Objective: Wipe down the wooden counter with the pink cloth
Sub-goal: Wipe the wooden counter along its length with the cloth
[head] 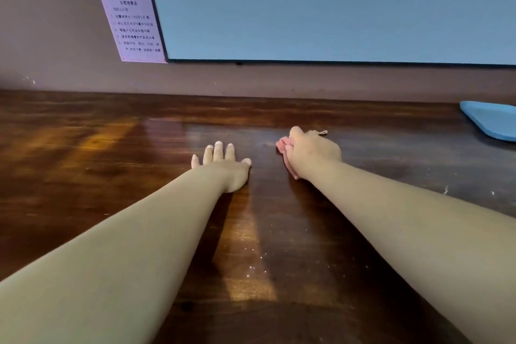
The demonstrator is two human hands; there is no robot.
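Nearest the camera, two bare forearms reach forward over the dark brown, glossy wooden counter (117, 165), where pale specks and crumbs lie scattered between them and a few more sit out by the right arm. Farther on, the left hand (223, 166) lies flat on the wood, palm down, fingers straight and slightly spread, holding nothing. Just to its right, a strip of bare wood apart, the right hand (311, 152) has its fingers curled round a bunched pink cloth (283, 148), pressing it to the counter; pink folds show past the fingers on the left side and beneath the wrist, and a small tag pokes out beyond the knuckles. Wide bare stretches of wood lie to the left and ahead of both hands. At the far right, a light blue flat tray with rounded corners (491, 120) rests near the back edge, well apart from the cloth. The counter ends at a brown wall (55, 36), which carries a large blue-grey panel in a dark frame (335, 3) and, beside it, a pale printed paper notice (131, 19).
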